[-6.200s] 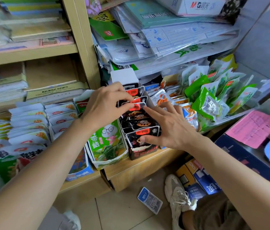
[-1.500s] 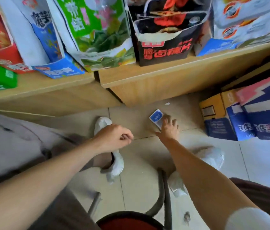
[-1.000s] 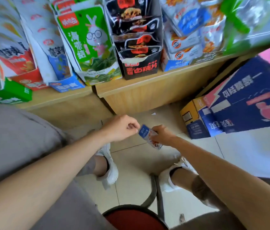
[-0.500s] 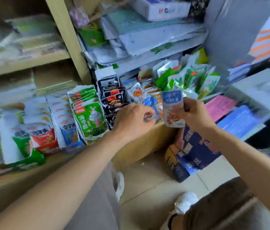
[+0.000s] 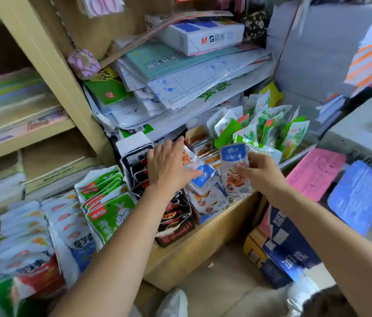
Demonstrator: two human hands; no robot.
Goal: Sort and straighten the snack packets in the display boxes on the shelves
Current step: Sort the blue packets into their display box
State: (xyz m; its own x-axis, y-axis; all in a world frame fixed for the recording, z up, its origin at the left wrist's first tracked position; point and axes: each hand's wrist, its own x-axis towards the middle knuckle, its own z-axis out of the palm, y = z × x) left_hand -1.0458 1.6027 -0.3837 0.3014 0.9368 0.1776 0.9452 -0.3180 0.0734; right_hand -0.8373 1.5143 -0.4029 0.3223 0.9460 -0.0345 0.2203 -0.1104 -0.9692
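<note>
Tiled floor (image 5: 221, 280) occupies the nearest area, with a white shoe (image 5: 176, 303) and blue cartons (image 5: 281, 252) beside the wooden shelf (image 5: 205, 245). On the shelf edge stand, from the left, green rabbit packets (image 5: 109, 213), a black display box (image 5: 176, 223) and a blue-fronted display box (image 5: 206, 218) of white-and-orange packets. The left hand (image 5: 169, 167) lies flat over the black display box, fingers straight and spread. Its thumb rests against a tilted packet (image 5: 204, 179) in the blue-fronted display box. The right hand (image 5: 264, 173) pinches a blue-topped packet (image 5: 234, 165) and holds it upright above the right end of that box. Behind the hands, green packets (image 5: 269, 129) stand upright. Farther back, stacked papers (image 5: 192, 83) carry a white stationery box (image 5: 205, 35).
</note>
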